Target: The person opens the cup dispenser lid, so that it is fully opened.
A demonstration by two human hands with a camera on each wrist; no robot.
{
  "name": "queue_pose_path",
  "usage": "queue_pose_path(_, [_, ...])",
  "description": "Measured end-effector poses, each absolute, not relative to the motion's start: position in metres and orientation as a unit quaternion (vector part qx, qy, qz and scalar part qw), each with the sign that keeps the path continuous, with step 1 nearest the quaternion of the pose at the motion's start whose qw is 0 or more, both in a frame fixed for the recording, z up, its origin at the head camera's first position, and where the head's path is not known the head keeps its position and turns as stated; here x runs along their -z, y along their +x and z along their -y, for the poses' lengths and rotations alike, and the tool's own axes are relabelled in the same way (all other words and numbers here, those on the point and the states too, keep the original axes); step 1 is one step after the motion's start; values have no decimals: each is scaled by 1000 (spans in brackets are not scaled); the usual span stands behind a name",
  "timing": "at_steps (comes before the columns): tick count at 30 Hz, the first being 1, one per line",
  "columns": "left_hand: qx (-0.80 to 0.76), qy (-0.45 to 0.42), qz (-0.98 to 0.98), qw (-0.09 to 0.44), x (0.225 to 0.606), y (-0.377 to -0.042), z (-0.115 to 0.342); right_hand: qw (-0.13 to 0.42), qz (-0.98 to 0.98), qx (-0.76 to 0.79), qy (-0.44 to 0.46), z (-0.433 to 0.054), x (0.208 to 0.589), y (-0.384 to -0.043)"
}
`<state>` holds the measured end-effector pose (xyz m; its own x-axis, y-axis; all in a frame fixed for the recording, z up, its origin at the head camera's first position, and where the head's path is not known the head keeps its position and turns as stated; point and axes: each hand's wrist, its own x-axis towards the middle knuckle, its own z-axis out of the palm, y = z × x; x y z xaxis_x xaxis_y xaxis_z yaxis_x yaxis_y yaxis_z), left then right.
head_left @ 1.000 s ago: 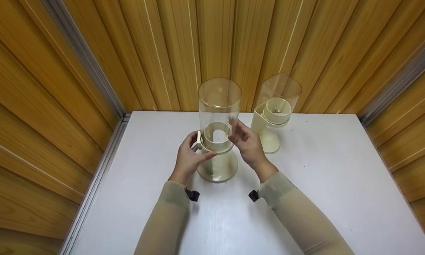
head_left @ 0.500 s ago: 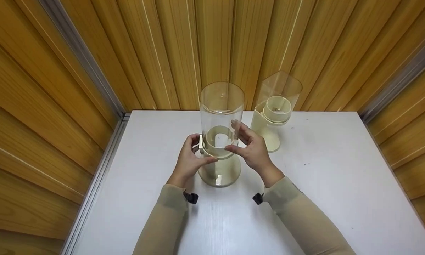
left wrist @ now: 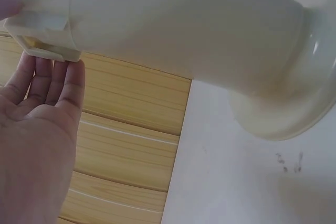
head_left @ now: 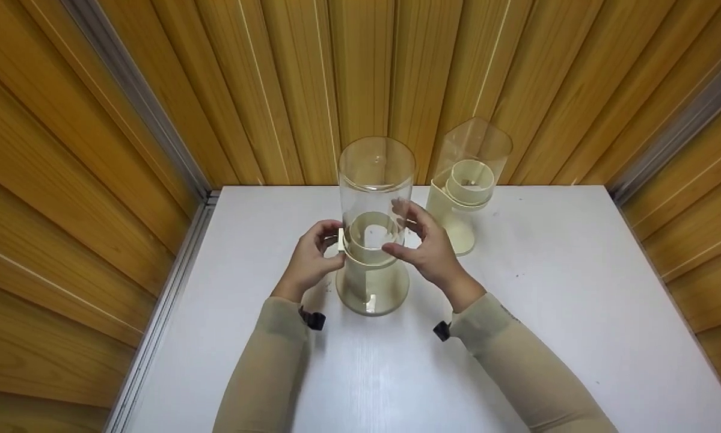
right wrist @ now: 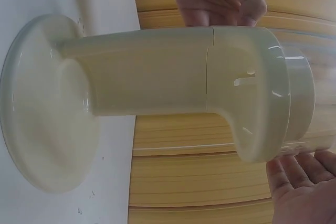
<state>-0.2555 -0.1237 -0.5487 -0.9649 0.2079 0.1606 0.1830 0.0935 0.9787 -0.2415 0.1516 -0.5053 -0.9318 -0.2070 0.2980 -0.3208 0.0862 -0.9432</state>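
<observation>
A cream stand [head_left: 369, 294] with a round base stands upright on the table, carrying a tall clear cylinder [head_left: 377, 174] in its collar. A cream square loop-shaped handle [left wrist: 44, 38] sticks out on the left of this stand. My left hand [head_left: 312, 255] pinches that handle, fingertips on its outer edge and thumb on the opposite side. On the other side, my right hand [head_left: 429, 246] holds the cylinder just above the collar, thumb in front and fingers behind the clear wall. In the right wrist view, its fingertips touch the cylinder's edge.
A second cream stand [head_left: 450, 222] with an angular clear container [head_left: 477, 141] stands behind and to the right, near the back edge of the white table [head_left: 546, 313]. Wood-look panels [head_left: 312, 90] enclose the table at the back and on both sides.
My left thumb has drawn back from the collar's front to the handle at the left. My right thumb has come down onto the cylinder's front. The stand has shifted slightly in view.
</observation>
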Motion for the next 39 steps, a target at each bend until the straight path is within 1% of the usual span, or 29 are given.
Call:
queue_pose_path(10, [-654,123,-745,37,549,-259,126,35,711,-672,202,-140,483,-254])
queue_pose_path(16, [-660,131,-738,49,550,-261,127,28,708,-674,207,-136,480,-257])
queue_pose_path(26, [-656,133,-741,42,548,-258,133,24,715,-668,204,-134,479,-260])
queue_pose_path(34, [-668,151,-728,21,550,-259,134,28,716,-667,203,-132,479,-262])
queue_pose_path(39, [-659,146,-738,17,548,-259,135,34,716,-667,203,-131,477,-261])
